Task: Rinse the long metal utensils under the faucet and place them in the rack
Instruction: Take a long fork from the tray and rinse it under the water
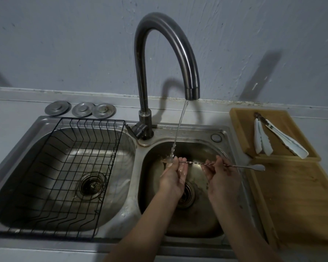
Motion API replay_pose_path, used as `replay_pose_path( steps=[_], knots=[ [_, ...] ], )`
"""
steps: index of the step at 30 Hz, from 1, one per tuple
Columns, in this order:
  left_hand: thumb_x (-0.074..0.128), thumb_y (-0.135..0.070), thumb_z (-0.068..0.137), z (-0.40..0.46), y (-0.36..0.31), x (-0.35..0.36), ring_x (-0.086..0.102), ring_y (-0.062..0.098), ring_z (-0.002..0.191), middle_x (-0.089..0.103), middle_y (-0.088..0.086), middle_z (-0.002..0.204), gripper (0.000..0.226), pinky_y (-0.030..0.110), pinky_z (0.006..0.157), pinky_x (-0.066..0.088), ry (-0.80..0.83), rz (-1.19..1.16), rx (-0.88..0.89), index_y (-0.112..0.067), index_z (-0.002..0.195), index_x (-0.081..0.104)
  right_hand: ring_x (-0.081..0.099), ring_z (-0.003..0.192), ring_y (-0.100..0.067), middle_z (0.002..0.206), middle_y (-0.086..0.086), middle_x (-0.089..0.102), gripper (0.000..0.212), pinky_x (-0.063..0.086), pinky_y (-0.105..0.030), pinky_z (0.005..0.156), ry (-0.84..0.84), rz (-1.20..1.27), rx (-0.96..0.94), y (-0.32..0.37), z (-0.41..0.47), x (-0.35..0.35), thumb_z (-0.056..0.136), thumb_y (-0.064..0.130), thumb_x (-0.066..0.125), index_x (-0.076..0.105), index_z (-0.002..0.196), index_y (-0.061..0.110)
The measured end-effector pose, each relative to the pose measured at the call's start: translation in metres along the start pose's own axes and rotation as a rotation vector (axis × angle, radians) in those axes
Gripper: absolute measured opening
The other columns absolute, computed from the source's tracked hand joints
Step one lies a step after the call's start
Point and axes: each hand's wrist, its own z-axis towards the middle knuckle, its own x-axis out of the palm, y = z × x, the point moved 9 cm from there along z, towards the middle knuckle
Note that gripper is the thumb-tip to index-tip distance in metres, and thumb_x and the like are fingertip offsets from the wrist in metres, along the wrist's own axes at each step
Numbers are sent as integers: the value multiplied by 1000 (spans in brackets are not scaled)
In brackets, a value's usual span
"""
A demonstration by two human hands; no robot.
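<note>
A long twisted metal bar spoon (197, 163) lies level over the right sink basin (206, 220). My right hand (221, 176) pinches its stem near the middle, and its flat end sticks out to the right over the sink rim. My left hand (175, 173) holds the spoon's left end, where water from the curved faucet (175, 52) runs over it. A black wire rack (64, 176) sits empty in the left basin. Metal tongs with white tips (280, 138) lie on the wooden tray (239, 129) at the right.
Three round metal sink plugs (80, 109) lie on the counter behind the left basin. A wooden board (295, 205) covers the counter right of the sink, below the tray. The faucet lever (138, 129) stands between the basins. A grey wall rises behind.
</note>
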Motion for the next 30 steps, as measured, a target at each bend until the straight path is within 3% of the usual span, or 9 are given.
replay_pose_path(
  steps=[6, 10, 14, 17, 20, 25, 27, 30],
  knots=[
    [56, -5, 89, -5, 5, 6, 67, 17, 80, 67, 13, 90, 12, 21, 47, 56, 41, -31, -38, 1, 99, 61, 64, 72, -14, 77, -7, 62, 19, 58, -27, 65, 24, -14, -58, 14, 1, -1, 94, 8, 46, 59, 82, 16],
    [56, -6, 89, -6, 10, 3, 72, 16, 64, 68, 13, 89, 12, 21, 46, 56, 58, -72, -61, 1, 96, 62, 66, 75, -16, 78, -8, 62, 21, 59, -29, 67, 38, -55, -103, 17, -1, -2, 94, 7, 46, 59, 81, 17],
    [53, -7, 91, -5, 9, 6, 72, 16, 56, 72, 12, 69, 12, 22, 45, 55, 84, -93, -64, 1, 90, 62, 65, 76, -17, 79, -9, 62, 21, 59, -30, 69, 49, -55, -139, 20, -3, 0, 94, 6, 46, 59, 81, 17],
    [47, -13, 95, -4, 5, 11, 71, 15, 55, 73, 10, 61, 19, 24, 48, 58, 102, -65, -44, -1, 87, 60, 64, 75, -18, 78, -10, 60, 22, 59, -25, 63, 48, -32, -139, 21, -2, 2, 94, 6, 45, 58, 80, 16],
    [38, -26, 99, -1, -1, 14, 72, 19, 62, 73, 12, 76, 35, 27, 54, 59, 107, -41, -44, -1, 91, 60, 64, 75, -19, 77, -11, 60, 22, 59, -23, 60, 52, -22, -135, 20, -1, 4, 94, 6, 45, 59, 79, 15],
    [26, -43, 98, 3, -8, 12, 72, 22, 58, 73, 16, 76, 57, 28, 51, 60, 105, -31, -39, 2, 91, 60, 64, 72, -18, 74, -10, 58, 21, 59, -24, 59, 47, -18, -149, 23, -1, 6, 95, 4, 44, 57, 81, 13],
    [29, -41, 98, 2, -10, 14, 73, 20, 61, 70, 16, 88, 53, 26, 53, 60, 125, -4, 17, 2, 92, 59, 63, 72, -18, 73, -10, 57, 20, 59, -23, 59, 43, -16, -144, 23, 1, 6, 95, 4, 43, 56, 82, 12],
    [41, -29, 97, 3, -8, 14, 73, 18, 63, 73, 13, 78, 34, 25, 53, 59, 149, 25, 34, 0, 92, 59, 63, 74, -19, 74, -9, 58, 18, 59, -24, 59, 37, -22, -129, 21, 2, 5, 95, 5, 44, 57, 84, 11]
  ],
)
